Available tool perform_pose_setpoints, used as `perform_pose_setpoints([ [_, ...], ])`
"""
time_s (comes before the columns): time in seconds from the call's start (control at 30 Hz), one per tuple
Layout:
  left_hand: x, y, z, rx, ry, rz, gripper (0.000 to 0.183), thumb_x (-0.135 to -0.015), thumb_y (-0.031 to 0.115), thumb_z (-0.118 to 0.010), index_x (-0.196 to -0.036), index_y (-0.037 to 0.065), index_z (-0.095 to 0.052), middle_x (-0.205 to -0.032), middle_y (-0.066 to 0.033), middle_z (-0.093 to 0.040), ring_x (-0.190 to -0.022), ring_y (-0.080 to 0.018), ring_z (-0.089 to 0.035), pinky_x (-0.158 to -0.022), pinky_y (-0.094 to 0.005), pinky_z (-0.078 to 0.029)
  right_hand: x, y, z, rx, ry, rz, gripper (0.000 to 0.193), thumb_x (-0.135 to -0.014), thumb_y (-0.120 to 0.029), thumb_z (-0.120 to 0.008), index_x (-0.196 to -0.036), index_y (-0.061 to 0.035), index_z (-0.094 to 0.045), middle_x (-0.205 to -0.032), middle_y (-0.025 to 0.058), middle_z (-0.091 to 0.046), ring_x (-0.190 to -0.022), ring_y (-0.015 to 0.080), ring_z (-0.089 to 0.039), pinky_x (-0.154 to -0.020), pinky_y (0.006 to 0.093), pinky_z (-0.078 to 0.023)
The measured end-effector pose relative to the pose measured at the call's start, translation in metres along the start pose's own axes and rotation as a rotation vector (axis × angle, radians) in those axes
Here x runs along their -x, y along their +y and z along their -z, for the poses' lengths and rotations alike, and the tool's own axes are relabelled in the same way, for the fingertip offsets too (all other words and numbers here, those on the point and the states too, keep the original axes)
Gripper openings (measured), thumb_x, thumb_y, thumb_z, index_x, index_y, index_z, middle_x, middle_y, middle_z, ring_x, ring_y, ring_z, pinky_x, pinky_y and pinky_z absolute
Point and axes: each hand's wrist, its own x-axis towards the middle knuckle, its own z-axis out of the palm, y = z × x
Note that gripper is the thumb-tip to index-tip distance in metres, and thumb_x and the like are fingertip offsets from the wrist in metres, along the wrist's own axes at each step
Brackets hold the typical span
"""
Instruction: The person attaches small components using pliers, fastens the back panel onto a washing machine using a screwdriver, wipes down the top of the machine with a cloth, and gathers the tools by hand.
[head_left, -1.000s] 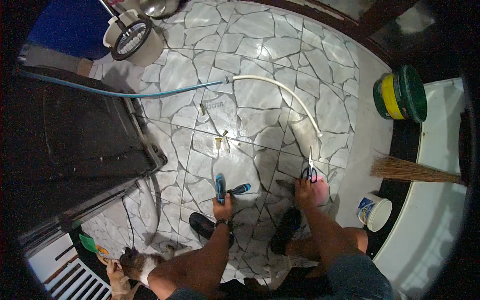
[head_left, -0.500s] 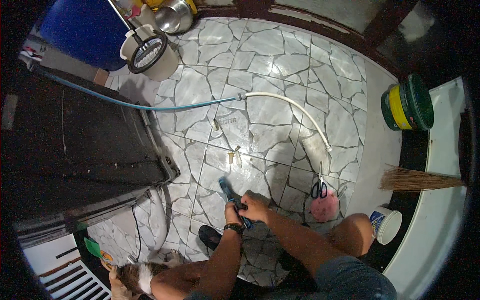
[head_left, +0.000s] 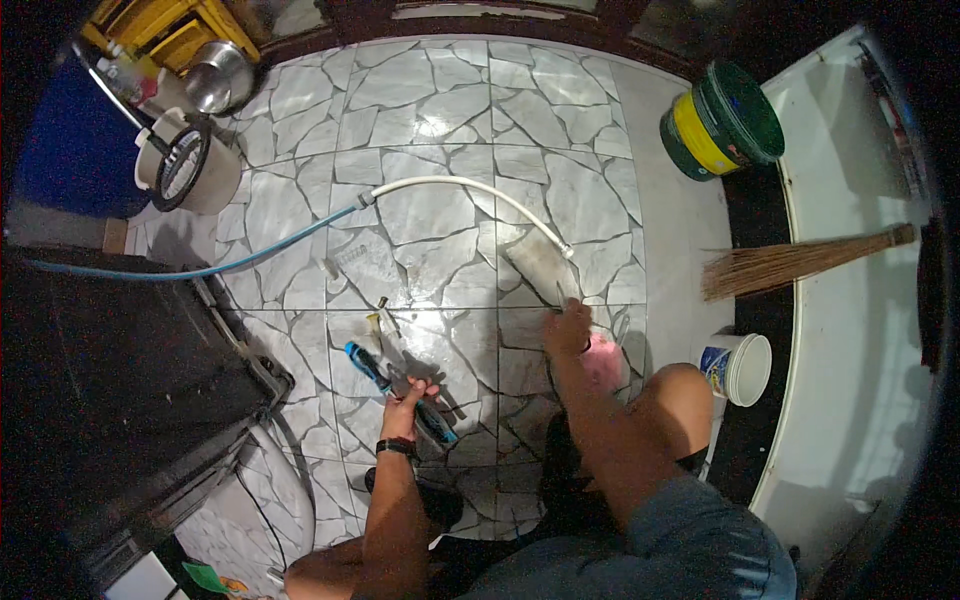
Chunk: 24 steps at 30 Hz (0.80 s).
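My left hand (head_left: 408, 402) is closed around the middle of a long blue-and-black tool (head_left: 362, 362), whose two ends stick out from the grip; its exact kind is unclear. My right hand (head_left: 568, 328) has its fingers wrapped over the scissors (head_left: 561, 291). Their blade tip shows beyond the fingers, and most of the handles are hidden. Beside that hand lies a round pink thing (head_left: 604, 362) on the tiles. Just past the blue tool, a small brass-coloured fitting (head_left: 374, 324) and other small pieces rest on the floor.
A blue hose (head_left: 290, 243) joined to a white hose (head_left: 440, 182) crosses the tiled floor (head_left: 420, 115). Left stand a dark cabinet (head_left: 120, 370), a mop bucket (head_left: 215, 175) and a metal bowl (head_left: 220, 78). Right are a green bucket (head_left: 720, 125), a broom (head_left: 770, 270) and a white tub (head_left: 740, 368).
My right hand has left the blue tool and moved right onto the scissors. My left hand still holds the tool. The view has shifted, so the floor things appear further left.
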Motion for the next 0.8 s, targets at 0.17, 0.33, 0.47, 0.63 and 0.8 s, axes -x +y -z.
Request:
perform_pose_setpoints([
  [0.17,-0.015,-0.026,-0.047,-0.25,-0.18,0.019,0.021,-0.087,0.013,-0.078,-0.095,0.006,-0.06,-0.101,-0.0091,-0.069,-0.092,-0.0223,-0.07,-0.076,-0.0379,-0.056,-0.026,0.063,0.007,0.178,-0.066,0.014,0.048,-0.081,-0.04,-0.075,-0.111,-0.006,-0.061,-0.112,0.018,-0.06,-0.113,0.0381,-0.055,-0.087,0.0583,-0.045],
  [0.33,-0.025,-0.065,-0.094,-0.531,-0.184,-0.058,0.026,-0.088,0.025,-0.078,-0.097,0.005,-0.064,-0.092,-0.0053,-0.069,-0.079,-0.016,-0.064,-0.074,-0.0322,-0.051,-0.023,0.057,0.01,0.147,-0.195,0.161,0.032,-0.085,-0.031,-0.065,-0.106,-0.0073,-0.061,-0.102,0.018,-0.064,-0.099,0.0403,-0.062,-0.083,0.0531,-0.048],
  [0.47,-0.041,-0.068,-0.08,-0.592,-0.166,-0.025,0.041,-0.086,0.035,-0.079,-0.108,0.002,-0.066,-0.095,-0.0064,-0.07,-0.082,-0.0156,-0.064,-0.075,-0.0329,-0.05,0.054,-0.024,0.024,-0.143,-0.582,0.485,0.031,-0.088,-0.028,-0.063,-0.11,-0.0065,-0.059,-0.102,0.0189,-0.067,-0.097,0.0393,-0.064,-0.083,0.0497,-0.05],
  [0.63,-0.021,-0.065,-0.127,-0.243,-0.093,0.239,0.045,-0.085,0.03,-0.079,-0.116,0.003,-0.06,-0.095,-0.008,-0.07,-0.088,-0.0196,-0.067,-0.079,-0.035,-0.053,0.041,0.018,0.028,-0.526,-0.958,0.605,0.035,-0.091,-0.026,-0.063,-0.118,-0.0038,-0.059,-0.106,0.011,-0.07,-0.098,0.033,-0.065,-0.088,0.0456,-0.049],
  [0.8,-0.023,-0.052,-0.071,-0.121,-0.211,0.238,0.028,-0.087,0.023,-0.077,-0.105,0.01,-0.06,-0.093,-0.0097,-0.07,-0.089,-0.0218,-0.068,-0.076,-0.0395,-0.056,-0.054,0.125,0.055,0.061,0.121,-0.202,0.03,-0.089,-0.027,-0.064,-0.107,-0.0027,-0.063,-0.098,0.0126,-0.07,-0.096,0.0316,-0.066,-0.086,0.0444,-0.051],
])
